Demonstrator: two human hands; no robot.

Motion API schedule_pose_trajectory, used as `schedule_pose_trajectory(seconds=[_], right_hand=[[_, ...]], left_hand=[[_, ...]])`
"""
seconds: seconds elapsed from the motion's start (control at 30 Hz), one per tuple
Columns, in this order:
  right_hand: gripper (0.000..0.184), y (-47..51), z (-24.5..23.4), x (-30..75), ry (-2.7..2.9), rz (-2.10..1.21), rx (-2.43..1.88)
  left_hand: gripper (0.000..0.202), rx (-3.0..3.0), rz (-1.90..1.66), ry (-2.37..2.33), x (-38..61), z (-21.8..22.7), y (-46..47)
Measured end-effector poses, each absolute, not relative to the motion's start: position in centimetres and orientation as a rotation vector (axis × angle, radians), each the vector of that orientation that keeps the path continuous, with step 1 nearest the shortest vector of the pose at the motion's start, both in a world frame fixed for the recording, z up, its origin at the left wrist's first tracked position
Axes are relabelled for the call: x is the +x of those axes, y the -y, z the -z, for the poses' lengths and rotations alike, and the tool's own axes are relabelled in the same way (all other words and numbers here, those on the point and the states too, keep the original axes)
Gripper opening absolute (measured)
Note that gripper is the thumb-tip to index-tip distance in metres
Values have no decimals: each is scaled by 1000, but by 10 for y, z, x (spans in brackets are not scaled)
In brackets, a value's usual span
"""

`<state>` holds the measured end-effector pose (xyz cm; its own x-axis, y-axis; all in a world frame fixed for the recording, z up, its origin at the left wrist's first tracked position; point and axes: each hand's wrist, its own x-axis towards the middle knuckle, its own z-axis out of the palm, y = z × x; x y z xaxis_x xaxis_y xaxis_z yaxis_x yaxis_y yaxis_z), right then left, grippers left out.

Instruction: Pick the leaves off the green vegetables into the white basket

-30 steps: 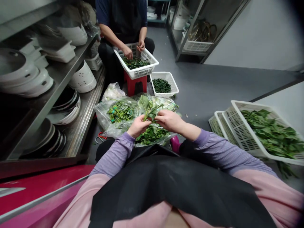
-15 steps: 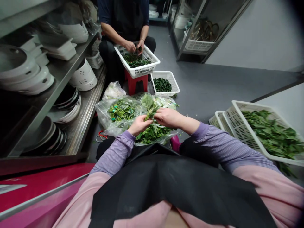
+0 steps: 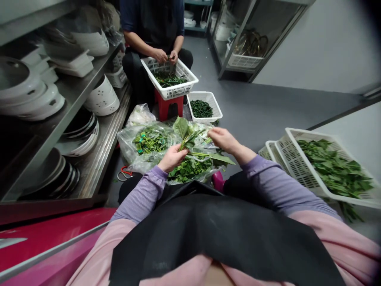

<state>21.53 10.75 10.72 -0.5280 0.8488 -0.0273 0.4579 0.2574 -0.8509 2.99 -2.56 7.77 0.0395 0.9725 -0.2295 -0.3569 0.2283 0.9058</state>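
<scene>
In the head view my left hand (image 3: pixel 172 159) is closed around a small bunch of leafy greens (image 3: pixel 182 129). One large leaf stands up from the bunch, and a long pointed leaf (image 3: pixel 222 158) reaches out to its right. My right hand (image 3: pixel 223 140) is up to the right of the bunch, apart from my left hand. Its fingers are pinched together, and whatever is between them is too small to make out. Below both hands, loose greens (image 3: pixel 189 169) lie on clear plastic. Tied bundles of greens (image 3: pixel 151 139) rest in a plastic bag (image 3: pixel 126 139) behind my left hand.
Opposite, a person handles green peppers in a white basket (image 3: pixel 181 93) on a red stool (image 3: pixel 169 107). Another basket (image 3: pixel 219 113) of peppers stands beside it. At right, a tilted basket (image 3: pixel 293 149) holds picked leaves. Scissors (image 3: pixel 125 173) lie near shelves (image 3: pixel 104 153) of dishes at left.
My right hand has moved away from the bunch, to the right and slightly up. The long pointed leaf now sticks out rightward from my left hand, which still grips the greens.
</scene>
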Motion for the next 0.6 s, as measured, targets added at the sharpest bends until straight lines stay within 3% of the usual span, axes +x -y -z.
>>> schedule_pose_trajectory(seconds=[0.13, 0.27, 0.4, 0.5, 0.6], right_hand=[[20, -87, -116, 222, 2940, -968, -630], [25, -74, -111, 222, 3025, -505, -443], [21, -66, -99, 228, 2972, -168, -552], [15, -56, -88, 227, 2792, -298, -852], [20, -42, -78, 214, 2311, -812, -1098]], left_hand=[[38, 785, -1184, -1025, 28, -79, 24], [38, 774, -1194, -1049, 25, -77, 23], [38, 757, -1175, -1053, 24, -74, 22], [39, 762, -1192, -1058, 29, -75, 23], [39, 781, -1240, -1053, 37, -77, 25]])
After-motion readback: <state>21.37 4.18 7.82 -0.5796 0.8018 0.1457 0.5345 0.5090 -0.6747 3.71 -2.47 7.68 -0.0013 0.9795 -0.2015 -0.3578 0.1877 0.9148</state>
